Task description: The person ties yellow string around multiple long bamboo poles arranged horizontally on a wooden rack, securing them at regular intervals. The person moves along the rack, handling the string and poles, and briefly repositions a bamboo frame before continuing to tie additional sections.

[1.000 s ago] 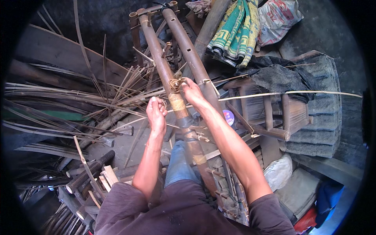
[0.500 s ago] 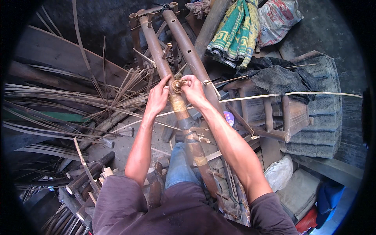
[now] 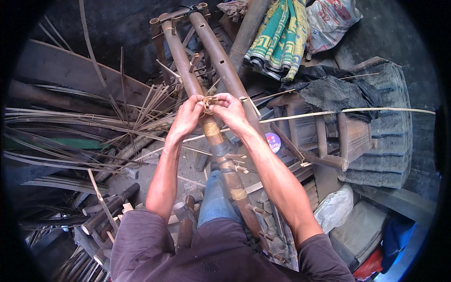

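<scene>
Over a long brown bamboo pole (image 3: 182, 61), my left hand (image 3: 188, 115) and my right hand (image 3: 229, 113) come close together. A small tangled coil of thin tan binding strip (image 3: 207, 104) is pinched between the fingers of both. Part of the coil is hidden behind the fingertips. Just nearer to me, a yellowish wrapped binding (image 3: 211, 128) circles the pole. Further down, another binding (image 3: 238, 193) goes round it. A second bamboo pole (image 3: 217, 49) with square holes runs alongside on the right.
Long split bamboo strips (image 3: 70, 117) fan out at left. A small bamboo stool (image 3: 324, 136) lies on its side at right, beside dark cloth (image 3: 333, 94). A green and yellow cloth (image 3: 277, 37) hangs at the back near a white sack (image 3: 333, 23). Cut bamboo pieces (image 3: 110, 207) lie lower left.
My left hand has come off the pole's side and moved right, its fingers now on the coil. My right hand has stayed close by, its fingers shifting on the coil. The view moved slightly.
</scene>
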Demonstrator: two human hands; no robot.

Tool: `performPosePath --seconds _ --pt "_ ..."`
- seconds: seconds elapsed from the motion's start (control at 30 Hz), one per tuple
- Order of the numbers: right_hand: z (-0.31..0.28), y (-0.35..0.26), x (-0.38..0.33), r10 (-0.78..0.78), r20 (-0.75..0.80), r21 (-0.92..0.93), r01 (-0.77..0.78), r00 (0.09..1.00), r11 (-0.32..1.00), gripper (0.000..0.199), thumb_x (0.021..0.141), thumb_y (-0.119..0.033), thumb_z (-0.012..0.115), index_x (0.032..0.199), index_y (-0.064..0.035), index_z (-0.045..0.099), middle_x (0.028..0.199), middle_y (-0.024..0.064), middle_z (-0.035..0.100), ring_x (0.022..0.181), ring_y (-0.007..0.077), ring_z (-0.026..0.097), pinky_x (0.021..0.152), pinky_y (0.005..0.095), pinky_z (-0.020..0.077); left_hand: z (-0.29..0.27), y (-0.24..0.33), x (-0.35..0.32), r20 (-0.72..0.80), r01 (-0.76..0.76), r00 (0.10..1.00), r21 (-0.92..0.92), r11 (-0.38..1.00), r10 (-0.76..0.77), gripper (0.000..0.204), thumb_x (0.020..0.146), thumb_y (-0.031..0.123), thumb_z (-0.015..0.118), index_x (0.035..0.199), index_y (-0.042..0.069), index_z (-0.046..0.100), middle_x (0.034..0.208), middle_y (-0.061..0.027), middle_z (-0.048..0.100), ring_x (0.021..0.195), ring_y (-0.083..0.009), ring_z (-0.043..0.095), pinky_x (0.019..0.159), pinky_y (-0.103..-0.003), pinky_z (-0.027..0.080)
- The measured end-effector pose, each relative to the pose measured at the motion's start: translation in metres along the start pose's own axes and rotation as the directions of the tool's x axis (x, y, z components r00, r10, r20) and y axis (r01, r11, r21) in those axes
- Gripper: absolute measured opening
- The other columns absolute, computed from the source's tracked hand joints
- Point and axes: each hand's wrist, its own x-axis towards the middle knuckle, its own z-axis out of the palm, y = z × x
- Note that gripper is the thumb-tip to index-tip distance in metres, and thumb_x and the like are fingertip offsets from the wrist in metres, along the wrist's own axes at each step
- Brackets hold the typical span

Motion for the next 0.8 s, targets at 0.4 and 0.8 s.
performPosePath --seconds 0.4,0.8 --pt "0.007 -0.005 0.005 0.139 -0.133 0.074 -0.13 0.981 0.989 0.026 0.074 0.005 0.069 0.096 -0.0004 0.057 0.081 0.0086 0.066 0.069 0.0135 0.063 0.063 0.0269 0.0524 -0.004 0.017 0.002 -0.027 0.039 0.999 0.225 0.974 -0.034 0.029 0.094 0.019 0.046 0.107 -0.004 0.057 0.095 -0.0164 0.065 0.091 -0.0245 0.061 0.082 -0.037 0.046" --pt "0.016 -0.01 -0.014 0.171 -0.237 0.485 -0.036 0.956 0.874 0.025 0.08 0.002 0.06 0.103 -0.0021 0.051 0.093 0.0087 0.061 0.078 0.0162 0.061 0.066 0.0296 0.0542 -0.001 0.01 0.017 0.135 0.046 0.99 -0.094 0.995 -0.033 0.029 0.092 0.016 0.044 0.108 -0.003 0.06 0.09 -0.0086 0.065 0.087 -0.0152 0.058 0.078 -0.031 0.046"
